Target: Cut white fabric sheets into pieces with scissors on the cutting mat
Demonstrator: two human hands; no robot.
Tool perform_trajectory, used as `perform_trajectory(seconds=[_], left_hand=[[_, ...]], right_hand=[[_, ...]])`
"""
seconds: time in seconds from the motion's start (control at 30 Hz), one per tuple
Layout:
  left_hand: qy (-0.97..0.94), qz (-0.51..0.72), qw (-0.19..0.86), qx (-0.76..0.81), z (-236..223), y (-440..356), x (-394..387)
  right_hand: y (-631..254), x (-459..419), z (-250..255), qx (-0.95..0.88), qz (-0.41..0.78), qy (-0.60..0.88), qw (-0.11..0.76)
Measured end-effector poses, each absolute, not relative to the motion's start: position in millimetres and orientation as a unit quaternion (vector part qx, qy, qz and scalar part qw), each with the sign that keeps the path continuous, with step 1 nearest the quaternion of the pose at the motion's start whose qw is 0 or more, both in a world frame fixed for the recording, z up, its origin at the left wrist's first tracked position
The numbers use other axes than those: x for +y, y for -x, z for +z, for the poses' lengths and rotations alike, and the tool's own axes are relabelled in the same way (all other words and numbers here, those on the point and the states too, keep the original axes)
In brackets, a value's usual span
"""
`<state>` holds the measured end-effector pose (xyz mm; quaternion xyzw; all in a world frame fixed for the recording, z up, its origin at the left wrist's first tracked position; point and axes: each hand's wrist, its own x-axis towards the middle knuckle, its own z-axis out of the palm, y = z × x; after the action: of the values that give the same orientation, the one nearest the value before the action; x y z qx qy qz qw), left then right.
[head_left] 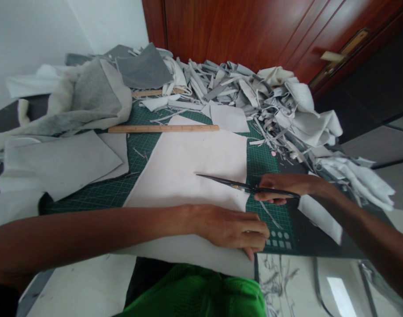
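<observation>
A large pale sheet of leather-like material [201, 154] lies over the cutting mat and hangs past the table's front edge. My right hand [274, 187] grips the black handles of long scissors [224, 179] at the sheet's right edge. Their visible blade lies across the sheet, pointing left, and a cut edge opens just below it. Whether the other blade is beneath the sheet cannot be seen. Closer to me, my left hand [234, 229] rests on the sheet, its bent fingers and thumb closed at the right edge.
A wooden ruler [163, 128] crosses the sheet's far part on the green mat [264, 163]. Grey cut pieces [62, 160] lie at left, beside bunched cloth [89, 92]. Heaped scraps [221, 83] line the back and right. A wooden door [234, 31] stands behind.
</observation>
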<state>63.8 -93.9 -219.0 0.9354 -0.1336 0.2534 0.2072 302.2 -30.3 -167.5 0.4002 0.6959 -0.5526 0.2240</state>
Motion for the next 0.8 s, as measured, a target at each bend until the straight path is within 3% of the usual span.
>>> perform_trajectory(seconds=[0.5,0.8], left_hand=[[-0.938,0.193,0.265,-0.110,-213.8,-64.7,-93.8],[-0.938,0.243,0.208,-0.133,-219.7,-64.2,-94.3]], right_hand=[[-302.8,-29.9,-169.7,0.698,-0.544,-0.405,0.230],[-302.7,-29.5,-169.6,0.693,-0.533,-0.425,0.234]])
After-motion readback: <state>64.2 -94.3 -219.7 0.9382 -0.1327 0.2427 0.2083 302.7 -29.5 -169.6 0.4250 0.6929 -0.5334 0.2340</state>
